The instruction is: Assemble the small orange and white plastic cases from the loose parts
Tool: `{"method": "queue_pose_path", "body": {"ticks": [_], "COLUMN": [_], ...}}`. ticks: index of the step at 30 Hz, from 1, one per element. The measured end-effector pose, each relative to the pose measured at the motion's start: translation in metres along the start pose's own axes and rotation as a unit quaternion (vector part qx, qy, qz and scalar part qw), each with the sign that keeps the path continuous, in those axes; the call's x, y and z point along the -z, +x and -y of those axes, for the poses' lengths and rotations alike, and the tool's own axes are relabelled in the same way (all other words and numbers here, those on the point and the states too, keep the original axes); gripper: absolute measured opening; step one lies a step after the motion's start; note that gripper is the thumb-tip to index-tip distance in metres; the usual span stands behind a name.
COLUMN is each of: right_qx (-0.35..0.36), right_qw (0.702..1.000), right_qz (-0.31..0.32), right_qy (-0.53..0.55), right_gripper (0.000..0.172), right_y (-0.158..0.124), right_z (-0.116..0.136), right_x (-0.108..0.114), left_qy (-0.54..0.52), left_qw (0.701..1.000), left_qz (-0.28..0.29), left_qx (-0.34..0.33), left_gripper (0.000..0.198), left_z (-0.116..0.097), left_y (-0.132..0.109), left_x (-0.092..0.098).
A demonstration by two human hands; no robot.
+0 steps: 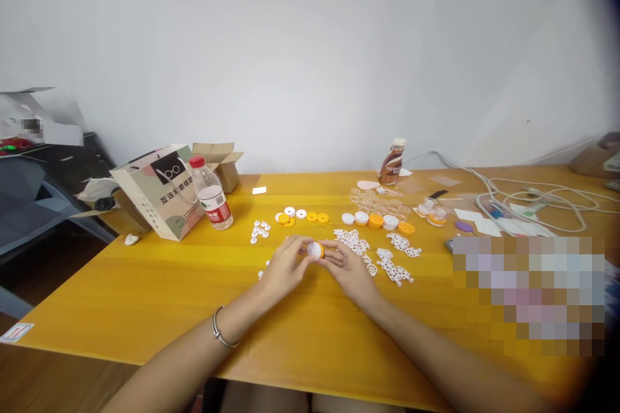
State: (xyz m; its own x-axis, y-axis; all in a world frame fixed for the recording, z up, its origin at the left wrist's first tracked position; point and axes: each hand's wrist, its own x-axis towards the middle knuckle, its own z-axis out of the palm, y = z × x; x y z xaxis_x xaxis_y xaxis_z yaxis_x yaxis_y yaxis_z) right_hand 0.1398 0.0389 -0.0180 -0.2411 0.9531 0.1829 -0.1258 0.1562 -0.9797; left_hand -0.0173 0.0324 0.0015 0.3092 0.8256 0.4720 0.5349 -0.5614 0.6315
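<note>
My left hand (285,268) and my right hand (346,268) meet over the middle of the yellow table (145,297). Between their fingertips they pinch a small round white and orange cap piece (316,250). Both hands have their fingers closed around it. A metal bangle (220,329) sits on my left wrist. Just beyond the hands lie white and orange round discs (300,215), small white bits (260,230) and white perforated sheets (394,258) to the right.
A paper bag (157,197), a water bottle (212,197) and a small cardboard box (220,161) stand at the left rear. A brown drink bottle (391,163), clear cups (382,203), white cables (527,197) and papers lie at the right rear.
</note>
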Motion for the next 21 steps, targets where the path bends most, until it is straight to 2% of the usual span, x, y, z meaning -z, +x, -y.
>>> {"method": "queue_pose_path", "body": {"ticks": [10,15,21], "right_qx": [0.035,0.059,0.079], "right_qw": [0.999,0.997,0.991], "right_qz": [-0.004,-0.031,-0.045], "right_qy": [-0.004,-0.046,-0.098], "right_gripper": [0.027,0.027,0.027], "right_y": [-0.0026,-0.0031,-0.0085], "right_z": [-0.0044,-0.0082,-0.0016], "right_x": [-0.0020,0.0000,-0.0015], "left_qy": [-0.028,-0.034,-0.055], "left_qw": [0.999,0.999,0.998], "left_qz": [-0.019,-0.031,-0.035], "left_qx": [0.006,0.003,0.019], "left_gripper": [0.019,0.018,0.013], "left_z": [-0.0005,-0.0028,-0.0033], "left_y": [-0.0014,-0.0022,-0.0020], "left_x": [-0.0018,-0.0009,-0.0017]}}
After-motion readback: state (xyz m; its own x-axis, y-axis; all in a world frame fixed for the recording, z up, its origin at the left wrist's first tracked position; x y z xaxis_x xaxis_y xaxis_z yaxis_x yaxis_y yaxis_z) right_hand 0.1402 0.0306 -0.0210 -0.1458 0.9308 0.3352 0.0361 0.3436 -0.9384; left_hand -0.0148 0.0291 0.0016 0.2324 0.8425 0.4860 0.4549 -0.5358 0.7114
